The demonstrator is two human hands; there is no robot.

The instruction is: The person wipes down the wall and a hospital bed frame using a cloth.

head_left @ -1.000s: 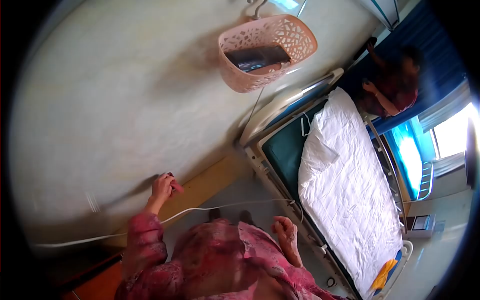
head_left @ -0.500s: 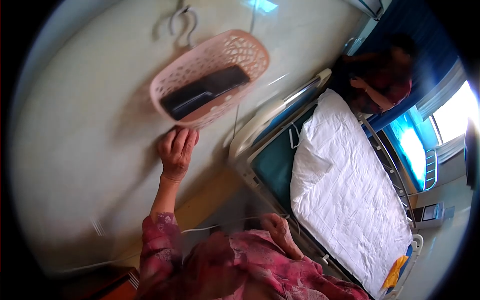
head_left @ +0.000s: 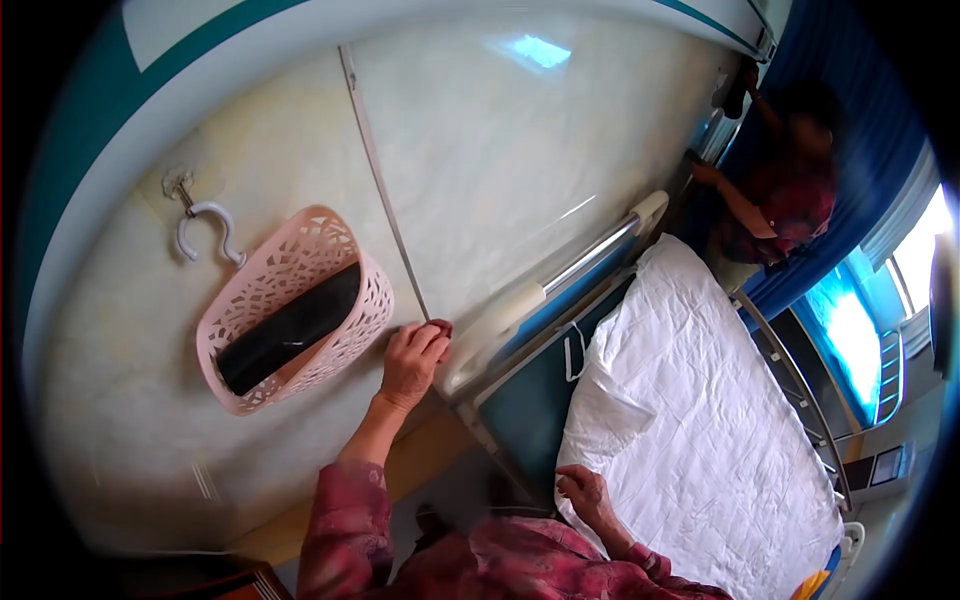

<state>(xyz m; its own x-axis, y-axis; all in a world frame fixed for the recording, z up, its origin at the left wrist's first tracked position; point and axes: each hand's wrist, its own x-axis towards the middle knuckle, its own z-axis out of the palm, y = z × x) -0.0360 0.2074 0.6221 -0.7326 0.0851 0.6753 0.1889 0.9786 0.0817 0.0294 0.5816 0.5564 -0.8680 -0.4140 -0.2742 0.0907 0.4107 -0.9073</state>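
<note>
1. Well, our left hand [head_left: 410, 365] is by the wall [head_left: 520, 150], fingers closed round a small dark-red thing [head_left: 441, 328], too blurred to name; we judge it soft and light, best gripped bunched.
2. Our right hand [head_left: 588, 493] has loosely bent, parted fingers at the edge of the white quilt [head_left: 690, 410]; contact we cannot tell.
3. The quilt lies on the bed [head_left: 522, 415]; we expect floppy bulk, best grasped by its folded edge.

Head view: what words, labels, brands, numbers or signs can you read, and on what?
No readable text anywhere.
Black elongated object in the pink openwork plastic basket: no lettering discernible.
Small pale box with a dark screen, far right: too small and blurred to read.
</note>
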